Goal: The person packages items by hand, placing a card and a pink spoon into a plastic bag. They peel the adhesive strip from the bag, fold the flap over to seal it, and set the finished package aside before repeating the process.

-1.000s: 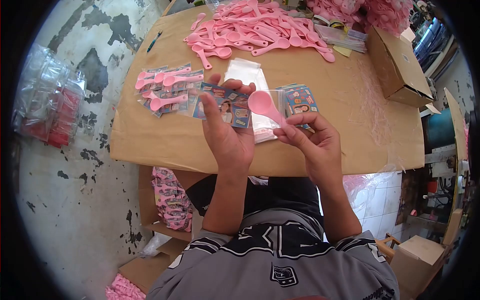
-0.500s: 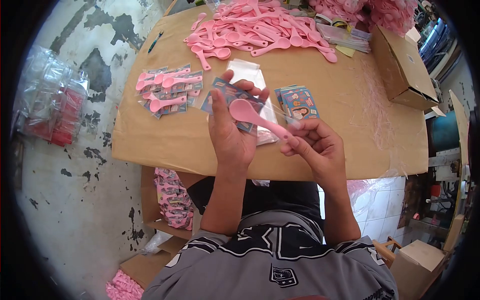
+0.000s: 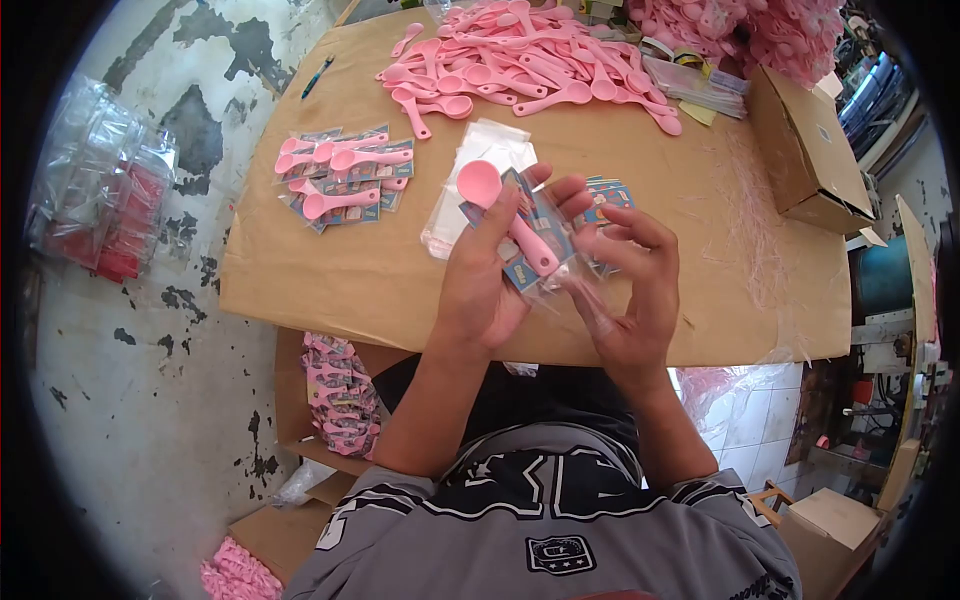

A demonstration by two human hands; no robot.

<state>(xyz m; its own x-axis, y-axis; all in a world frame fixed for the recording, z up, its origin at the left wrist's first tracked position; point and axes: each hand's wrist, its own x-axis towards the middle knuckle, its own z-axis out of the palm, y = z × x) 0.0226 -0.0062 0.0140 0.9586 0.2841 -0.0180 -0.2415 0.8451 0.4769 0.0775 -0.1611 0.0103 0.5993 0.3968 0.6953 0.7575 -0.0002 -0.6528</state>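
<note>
My left hand holds a clear plastic bag with a blue printed card in it. A pink spoon lies over the card, its bowl sticking out past my left thumb and its holed handle end toward my right hand. My right hand is at the near end of the bag, thumb and curled fingers around the loose plastic. Beneath my hands lies a stack of clear bags. More printed cards lie partly hidden behind my right fingers.
Bagged spoons with cards lie at the table's left, below a pen. A heap of pink spoons covers the far side. A cardboard box stands at right, beside pink shreds. Another box of packed spoons sits below.
The spoon has turned steeper and shifted over the card, with my left thumb now across it. My right hand has left the handle's end and moved to the bag's plastic.
</note>
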